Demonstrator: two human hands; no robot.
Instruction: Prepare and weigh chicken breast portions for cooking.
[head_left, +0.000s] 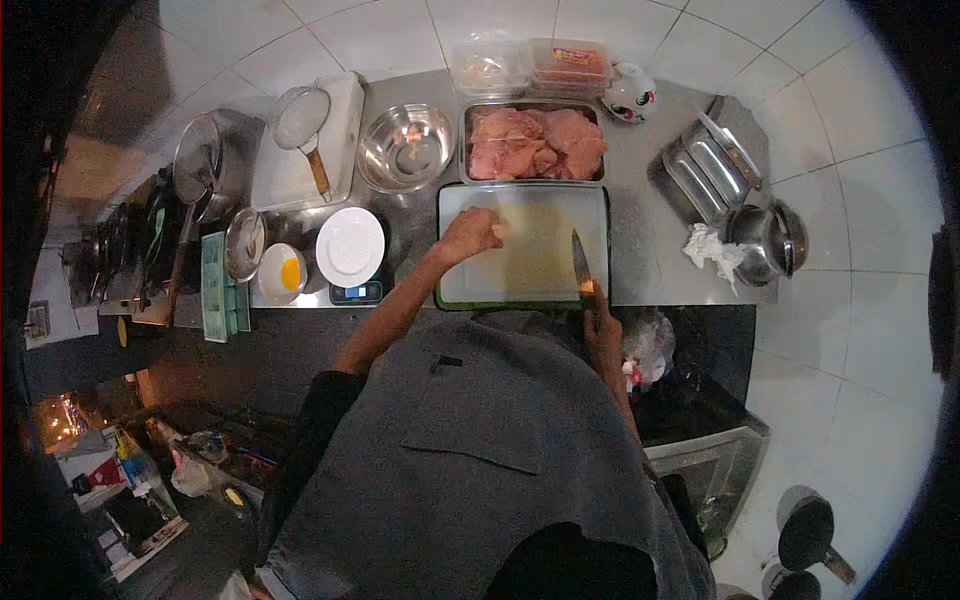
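My right hand (602, 330) grips the handle of a kitchen knife (579, 255), whose blade lies over the right side of a white cutting board (469, 281) and points away from me. Above the board's left half, my left hand (472, 234) is closed around a small pale pink piece of raw meat (500, 231), mostly covered by the fingers. Directly behind the board, a metal tray (532, 182) holds large pieces of raw chicken (510, 139). To its left stands a steel mixing bowl (405, 172) with a few small pale pieces (411, 139) inside.
Left are a white plate (350, 246) on a digital scale (356, 292), a bowl (274, 255) with yellow contents and a strainer (301, 120) on a white tray (270, 180). Plastic containers (570, 67) line the back. A steel pot (757, 244) and crumpled tissue (712, 251) sit right.
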